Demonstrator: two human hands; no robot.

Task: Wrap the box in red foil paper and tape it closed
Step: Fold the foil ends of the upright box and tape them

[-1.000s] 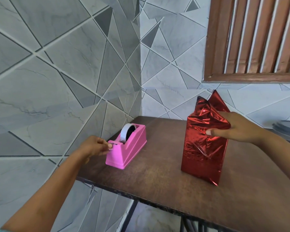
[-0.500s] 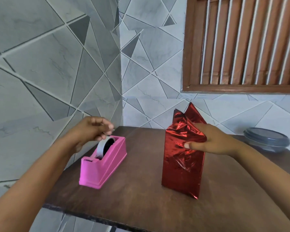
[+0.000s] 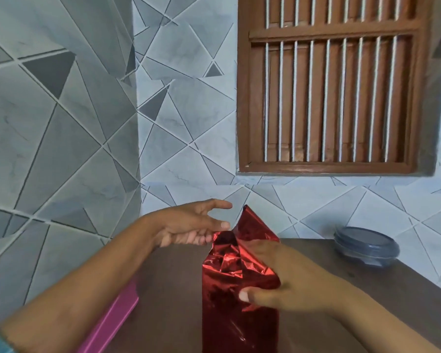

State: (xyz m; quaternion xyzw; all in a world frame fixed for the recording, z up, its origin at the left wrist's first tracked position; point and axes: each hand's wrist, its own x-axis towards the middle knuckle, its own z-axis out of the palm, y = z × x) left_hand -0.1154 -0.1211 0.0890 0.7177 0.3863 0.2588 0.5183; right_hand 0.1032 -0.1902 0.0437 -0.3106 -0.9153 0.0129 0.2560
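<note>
right hand (image 3: 285, 281) clamped on crumpled top of red foil-wrapped box (image 3: 239, 296), thumb front, fingers on top | left hand (image 3: 191, 225) fingers spread, empty-looking, just left of foil peak, tape on it not discernible | box upright on brown table (image 3: 341, 301), lower centre | pink tape dispenser (image 3: 112, 322) lower left, partly behind forearm | grey lidded container (image 3: 364, 247) right edge

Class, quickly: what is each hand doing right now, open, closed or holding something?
Left hand: open, fingers spread, beside the top of the red wrapped box.
Right hand: gripping the box's upper part.

left hand (image 3: 191, 226) open, right hand (image 3: 288, 278) gripping
</note>
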